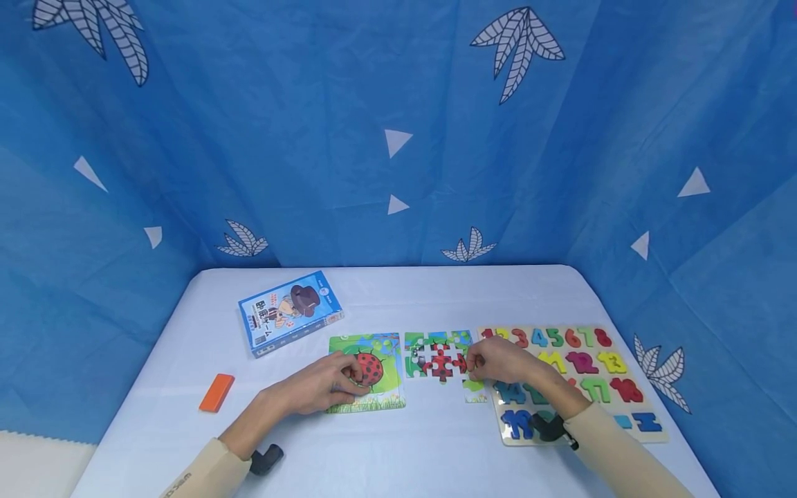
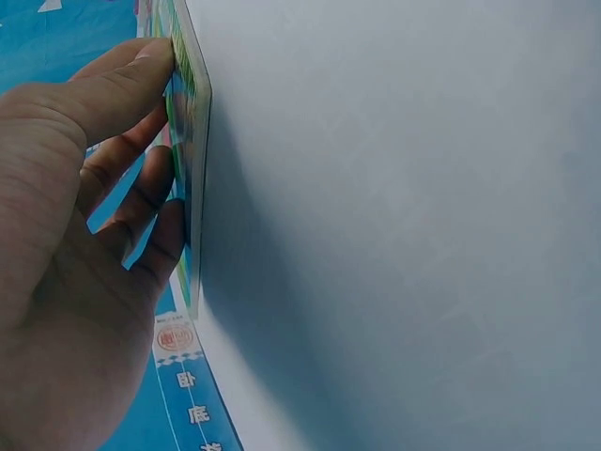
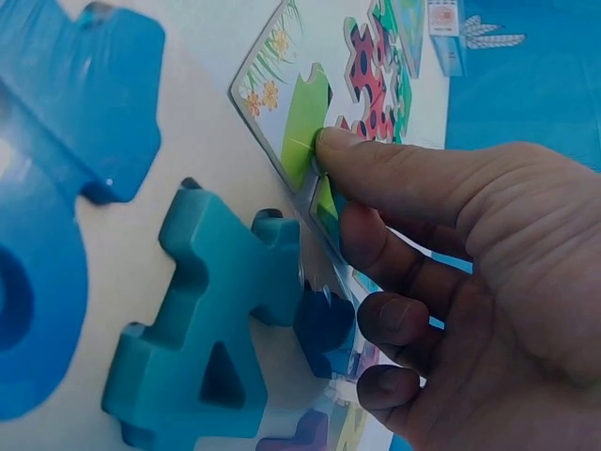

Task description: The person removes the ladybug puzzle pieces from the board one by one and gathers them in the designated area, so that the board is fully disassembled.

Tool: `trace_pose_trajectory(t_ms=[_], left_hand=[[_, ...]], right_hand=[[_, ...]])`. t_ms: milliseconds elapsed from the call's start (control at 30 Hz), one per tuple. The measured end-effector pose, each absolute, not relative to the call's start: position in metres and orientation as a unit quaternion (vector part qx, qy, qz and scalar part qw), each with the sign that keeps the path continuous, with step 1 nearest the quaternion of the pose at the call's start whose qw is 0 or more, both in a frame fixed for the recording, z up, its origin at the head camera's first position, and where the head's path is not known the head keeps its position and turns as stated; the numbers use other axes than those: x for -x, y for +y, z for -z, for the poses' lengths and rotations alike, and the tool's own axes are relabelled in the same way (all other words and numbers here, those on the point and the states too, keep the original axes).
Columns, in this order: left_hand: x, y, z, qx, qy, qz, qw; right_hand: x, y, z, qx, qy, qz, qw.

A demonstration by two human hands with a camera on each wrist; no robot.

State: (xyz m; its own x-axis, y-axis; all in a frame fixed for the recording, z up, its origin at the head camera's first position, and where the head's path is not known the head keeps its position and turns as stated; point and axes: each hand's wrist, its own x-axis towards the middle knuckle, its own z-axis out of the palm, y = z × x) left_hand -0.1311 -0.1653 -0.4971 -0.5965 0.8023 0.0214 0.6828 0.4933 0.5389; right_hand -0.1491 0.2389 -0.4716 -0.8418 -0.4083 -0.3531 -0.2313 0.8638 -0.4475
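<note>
My left hand (image 1: 320, 384) rests its fingertips on a square ladybug picture board (image 1: 391, 400) with a grassy lower edge. In the left wrist view its thumb and fingers (image 2: 155, 66) touch the board's face. Just right of it lies a partly joined ladybug jigsaw (image 1: 416, 365), with gaps around the red middle pieces. At its right edge my right hand (image 1: 501, 360) pinches a puzzle piece (image 3: 326, 209) between thumb and forefinger; the fingers hide much of it. A lower corner piece (image 3: 272, 89) with grass and flowers lies beside the thumb.
A wooden number board (image 1: 647, 408) with raised coloured numerals lies under the right forearm. A blue game box (image 1: 289, 311) stands at the back left, and an orange block (image 1: 216, 393) lies at the left. Blue cloth (image 1: 398, 104) hangs around the white table (image 1: 398, 456).
</note>
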Motion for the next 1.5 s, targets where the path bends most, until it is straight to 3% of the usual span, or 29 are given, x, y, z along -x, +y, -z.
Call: trace_pose_trajectory(t_ms=[1500], left_hand=[[0.130, -0.167, 0.497, -0.415, 0.863, -0.255, 0.131]], right_hand=[[0.151, 0.229, 0.463, 0.199, 0.929, 0.226, 0.215]])
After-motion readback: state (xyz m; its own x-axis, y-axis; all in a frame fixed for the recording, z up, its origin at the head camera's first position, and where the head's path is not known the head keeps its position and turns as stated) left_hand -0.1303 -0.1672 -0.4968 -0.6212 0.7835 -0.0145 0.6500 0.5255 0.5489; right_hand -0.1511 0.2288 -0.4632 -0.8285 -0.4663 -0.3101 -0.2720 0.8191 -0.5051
